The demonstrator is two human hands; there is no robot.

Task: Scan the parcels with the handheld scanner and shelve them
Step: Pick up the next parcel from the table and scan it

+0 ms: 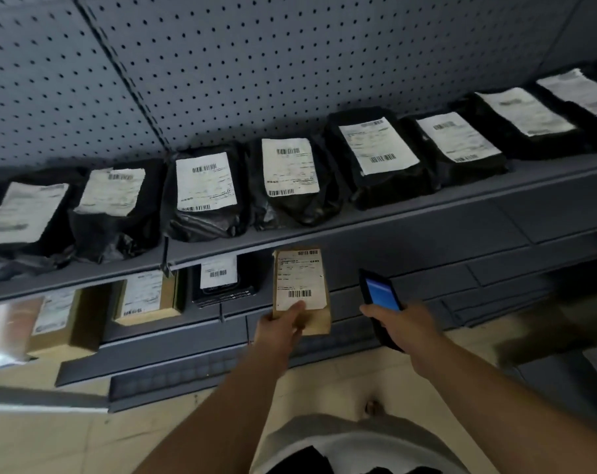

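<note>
Brown parcel [302, 289] is pinched by left hand [279, 328]; scanner [381, 302], at its 3 o'clock, is grasped by right hand [401, 325].

Head view looks down (near) at shelves [358, 230].

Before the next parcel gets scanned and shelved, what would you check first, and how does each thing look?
1. Left hand grips the brown parcel: ok.
2. Its label faces up, lower barcode uncovered beside the thumb: ok.
3. Right hand holds the handheld scanner, screen lit blue: ok.
4. Scanner aimed at the barcode: cannot tell.
5. Scan already registered: cannot tell.
6. Free space on the lower shelf right of the black box: ok.
</note>
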